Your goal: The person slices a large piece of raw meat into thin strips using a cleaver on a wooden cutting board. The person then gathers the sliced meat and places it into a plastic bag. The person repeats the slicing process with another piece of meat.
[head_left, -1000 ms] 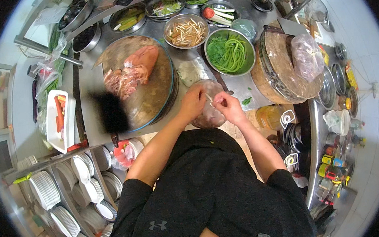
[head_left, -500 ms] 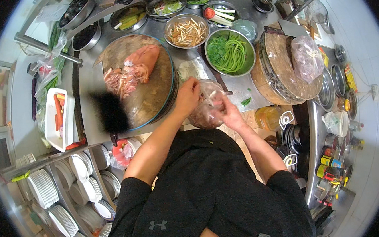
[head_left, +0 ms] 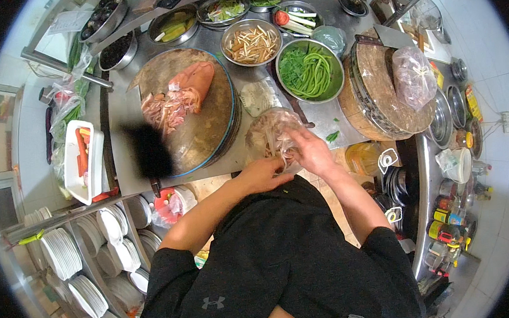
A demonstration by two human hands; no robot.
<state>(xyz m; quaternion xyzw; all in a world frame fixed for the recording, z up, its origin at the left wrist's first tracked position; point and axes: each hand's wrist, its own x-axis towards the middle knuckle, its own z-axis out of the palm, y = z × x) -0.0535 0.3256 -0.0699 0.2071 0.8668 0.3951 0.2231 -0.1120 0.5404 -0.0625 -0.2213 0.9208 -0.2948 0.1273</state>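
Head view: at the near edge of the counter, a clear plastic bag with pinkish contents lies between the person's two hands. The left hand is narrow, its bent fingers holding the bag's near side. The right hand rests on the bag's right side with fingers extended; whether it grips the plastic cannot be told. To the left, a round chopping board bears a piece of meat, partly sliced. Beyond the bag stands a metal bowl of green beans and leaves. On the right, a second board carries a knotted bag and a cleaver.
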